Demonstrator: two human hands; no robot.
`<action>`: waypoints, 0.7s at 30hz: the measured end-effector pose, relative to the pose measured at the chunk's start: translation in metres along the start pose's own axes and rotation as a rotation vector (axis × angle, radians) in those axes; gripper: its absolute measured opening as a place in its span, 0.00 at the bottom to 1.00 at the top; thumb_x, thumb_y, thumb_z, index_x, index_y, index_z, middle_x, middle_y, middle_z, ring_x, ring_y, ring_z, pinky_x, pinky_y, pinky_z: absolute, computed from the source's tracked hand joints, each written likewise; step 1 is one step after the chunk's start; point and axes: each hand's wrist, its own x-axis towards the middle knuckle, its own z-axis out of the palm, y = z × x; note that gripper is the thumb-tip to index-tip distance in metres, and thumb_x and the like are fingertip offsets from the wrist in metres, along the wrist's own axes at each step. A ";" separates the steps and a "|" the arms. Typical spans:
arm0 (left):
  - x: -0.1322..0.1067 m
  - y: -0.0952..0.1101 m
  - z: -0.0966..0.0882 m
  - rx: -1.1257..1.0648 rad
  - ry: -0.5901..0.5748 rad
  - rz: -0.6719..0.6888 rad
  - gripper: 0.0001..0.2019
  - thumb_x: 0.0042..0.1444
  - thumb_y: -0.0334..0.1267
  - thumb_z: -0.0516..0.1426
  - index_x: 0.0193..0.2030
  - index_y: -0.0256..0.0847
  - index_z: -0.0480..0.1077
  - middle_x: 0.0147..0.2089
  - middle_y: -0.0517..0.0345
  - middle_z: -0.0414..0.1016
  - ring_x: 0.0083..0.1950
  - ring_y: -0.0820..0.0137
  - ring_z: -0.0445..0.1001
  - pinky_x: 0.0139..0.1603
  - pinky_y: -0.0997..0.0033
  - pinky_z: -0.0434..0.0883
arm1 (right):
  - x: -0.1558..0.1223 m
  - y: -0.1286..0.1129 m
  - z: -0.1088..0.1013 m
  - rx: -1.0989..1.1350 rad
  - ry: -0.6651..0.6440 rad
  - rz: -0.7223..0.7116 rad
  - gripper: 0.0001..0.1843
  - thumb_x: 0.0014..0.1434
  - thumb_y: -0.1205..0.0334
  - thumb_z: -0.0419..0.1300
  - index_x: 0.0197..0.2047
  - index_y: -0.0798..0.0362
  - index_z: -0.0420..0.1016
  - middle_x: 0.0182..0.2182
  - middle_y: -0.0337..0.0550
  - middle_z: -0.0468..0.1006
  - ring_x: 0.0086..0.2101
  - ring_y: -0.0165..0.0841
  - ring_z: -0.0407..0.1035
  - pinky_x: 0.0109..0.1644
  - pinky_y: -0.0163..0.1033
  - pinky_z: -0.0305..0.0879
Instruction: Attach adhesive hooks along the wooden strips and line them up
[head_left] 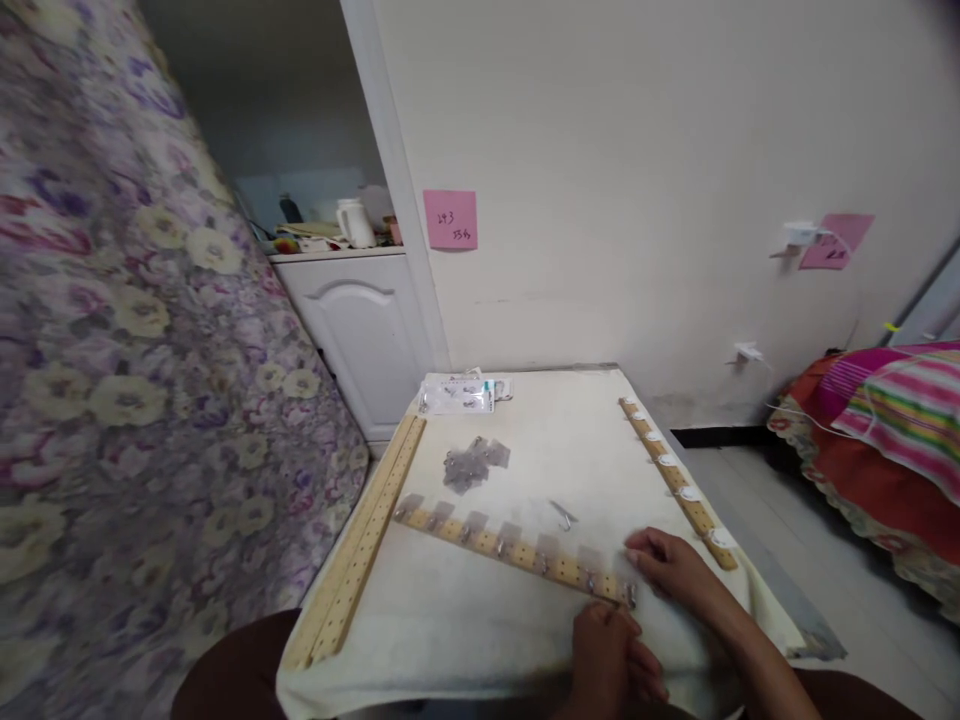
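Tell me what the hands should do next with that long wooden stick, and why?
Probably the right hand should reach for the loose metal hook on the cloth. Both hands, the left hand too, rest at the right end of the wooden strip, where its row of clips seems to end, and that hook lies close by, unattached.

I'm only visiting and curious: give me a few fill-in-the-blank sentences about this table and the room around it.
1. The left hand and right hand touch one end of a ____ strip lined with small clear bags.
2. The sticky note on the wall beside the door frame is ____.
3. On the cabinet in the next room stands a ____ jug.

Missing words: wooden; pink; white.
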 end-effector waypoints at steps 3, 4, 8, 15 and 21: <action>-0.011 0.006 -0.011 0.059 -0.124 -0.007 0.05 0.46 0.38 0.48 0.29 0.41 0.61 0.11 0.61 0.67 0.10 0.73 0.64 0.11 0.79 0.51 | 0.002 -0.006 -0.003 -0.122 0.188 -0.130 0.11 0.53 0.53 0.54 0.32 0.53 0.70 0.27 0.40 0.73 0.30 0.34 0.68 0.35 0.38 0.64; -0.016 0.009 -0.016 0.100 -0.151 0.004 0.05 0.45 0.39 0.49 0.29 0.41 0.61 0.11 0.61 0.67 0.10 0.73 0.63 0.12 0.79 0.51 | 0.002 -0.010 -0.002 -0.129 0.221 -0.154 0.11 0.53 0.54 0.54 0.33 0.52 0.70 0.30 0.41 0.75 0.33 0.35 0.68 0.39 0.39 0.64; -0.039 0.027 -0.054 0.333 -0.141 0.124 0.07 0.46 0.41 0.52 0.27 0.40 0.63 0.11 0.65 0.65 0.11 0.76 0.60 0.15 0.79 0.53 | -0.005 -0.041 0.017 -0.160 0.246 -0.268 0.12 0.53 0.57 0.55 0.41 0.51 0.69 0.39 0.43 0.75 0.41 0.37 0.68 0.49 0.41 0.62; -0.076 0.069 -0.152 0.871 0.186 0.593 0.12 0.57 0.41 0.47 0.27 0.41 0.65 0.20 0.61 0.71 0.25 0.72 0.69 0.29 0.75 0.61 | -0.015 -0.110 0.106 -0.400 0.090 -0.463 0.13 0.48 0.63 0.60 0.40 0.48 0.70 0.44 0.44 0.72 0.48 0.40 0.63 0.54 0.44 0.58; -0.077 0.087 -0.212 1.162 0.441 0.667 0.14 0.61 0.41 0.41 0.32 0.43 0.65 0.28 0.60 0.74 0.31 0.70 0.72 0.33 0.74 0.61 | 0.010 -0.115 0.165 -0.611 0.140 -0.449 0.25 0.41 0.63 0.65 0.45 0.50 0.68 0.64 0.51 0.50 0.62 0.49 0.44 0.61 0.54 0.46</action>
